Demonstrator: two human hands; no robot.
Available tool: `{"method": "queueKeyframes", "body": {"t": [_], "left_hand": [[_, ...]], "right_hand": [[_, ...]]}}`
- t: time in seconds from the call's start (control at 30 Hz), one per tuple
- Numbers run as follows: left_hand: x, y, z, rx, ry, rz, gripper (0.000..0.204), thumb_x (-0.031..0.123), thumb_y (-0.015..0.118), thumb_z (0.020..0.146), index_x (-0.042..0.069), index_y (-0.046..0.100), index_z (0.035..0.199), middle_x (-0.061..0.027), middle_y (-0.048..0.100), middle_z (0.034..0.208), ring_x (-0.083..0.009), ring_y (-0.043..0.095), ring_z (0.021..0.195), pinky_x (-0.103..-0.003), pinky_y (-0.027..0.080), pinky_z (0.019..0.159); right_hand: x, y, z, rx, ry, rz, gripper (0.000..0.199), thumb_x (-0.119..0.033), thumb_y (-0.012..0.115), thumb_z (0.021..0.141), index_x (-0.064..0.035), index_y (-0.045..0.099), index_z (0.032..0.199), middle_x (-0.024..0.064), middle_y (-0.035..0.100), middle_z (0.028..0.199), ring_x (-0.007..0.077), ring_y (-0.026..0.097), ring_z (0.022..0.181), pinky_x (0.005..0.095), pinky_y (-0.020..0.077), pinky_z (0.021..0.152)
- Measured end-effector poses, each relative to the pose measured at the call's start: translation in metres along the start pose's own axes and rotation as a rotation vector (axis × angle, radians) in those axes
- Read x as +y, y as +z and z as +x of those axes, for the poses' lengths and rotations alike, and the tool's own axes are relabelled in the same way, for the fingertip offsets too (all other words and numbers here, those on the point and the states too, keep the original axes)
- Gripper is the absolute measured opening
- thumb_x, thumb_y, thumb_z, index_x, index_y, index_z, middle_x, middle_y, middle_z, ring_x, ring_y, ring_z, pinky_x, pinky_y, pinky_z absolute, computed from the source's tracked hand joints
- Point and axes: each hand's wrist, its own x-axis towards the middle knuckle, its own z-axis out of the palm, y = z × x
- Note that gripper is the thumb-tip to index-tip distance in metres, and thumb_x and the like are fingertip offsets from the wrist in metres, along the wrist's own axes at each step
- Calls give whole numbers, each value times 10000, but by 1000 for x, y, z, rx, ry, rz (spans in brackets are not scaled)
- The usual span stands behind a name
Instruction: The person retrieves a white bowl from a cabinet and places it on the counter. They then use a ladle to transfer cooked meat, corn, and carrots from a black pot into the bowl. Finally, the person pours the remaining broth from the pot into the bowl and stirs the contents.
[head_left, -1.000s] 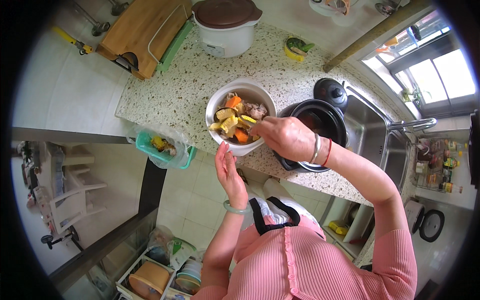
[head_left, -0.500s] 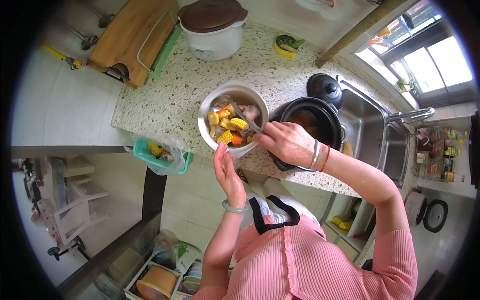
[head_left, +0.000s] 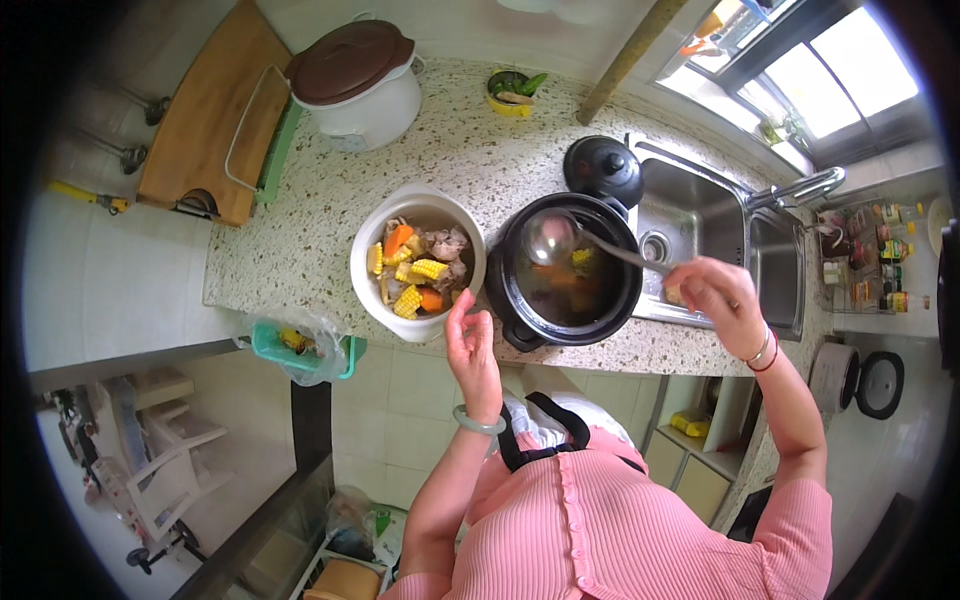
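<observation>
Speckled stone surface (head_left: 300, 240) carries everything. Steel sink (head_left: 700, 215) sits just beyond the right hand, tap (head_left: 800, 185) further out. Wooden cutting board (head_left: 205, 120) far left of the left hand, white rice cooker (head_left: 355, 85) with brown lid beyond it. Black pot (head_left: 565, 275) between both hands, dark broth inside, its black lid (head_left: 603, 168) just behind it. White bowl (head_left: 418, 262) of corn, carrot and meat pieces touches the pot's left side, directly ahead of the left hand. Green basket (head_left: 300, 345) with plastic bag hangs off the surface edge, left of the left hand. Left hand (head_left: 470, 345) open, fingers straight, fingertips at the bowl's near rim. Right hand (head_left: 715, 295) closed on the ladle (head_left: 560, 238) handle; ladle scoop held over the pot's far side, handle crossing the pot rim.
</observation>
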Motion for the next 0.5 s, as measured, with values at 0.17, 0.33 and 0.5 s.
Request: {"method": "queueKeyframes", "body": {"t": [0.17, 0.33, 0.5], "left_hand": [[-1, 17, -6, -62, -64, 33, 441, 132, 611, 938, 26, 490, 1349, -58, 512, 1300, -114, 487, 1042, -270, 399, 951], [-1, 20, -6, -57, -39, 39, 450, 97, 612, 932, 22, 476, 1354, -62, 517, 1257, -105, 497, 996, -255, 419, 906], [-2, 20, -9, -26, -10, 69, 448, 73, 615, 931, 25, 469, 1352, -46, 527, 1187, -80, 502, 917, -217, 453, 808]], "right_hand": [[36, 29, -3, -267, -324, -738, 273, -96, 595, 824, -35, 598, 1090, 59, 505, 797, 206, 600, 739, 335, 514, 596], [70, 60, 16, -267, -476, -958, 274, -158, 565, 843, -37, 610, 1085, 38, 485, 817, 167, 562, 764, 307, 457, 605], [80, 72, 29, -300, -504, -1004, 288, -134, 566, 819, -12, 608, 1077, 51, 491, 795, 175, 574, 734, 307, 457, 604]]}}
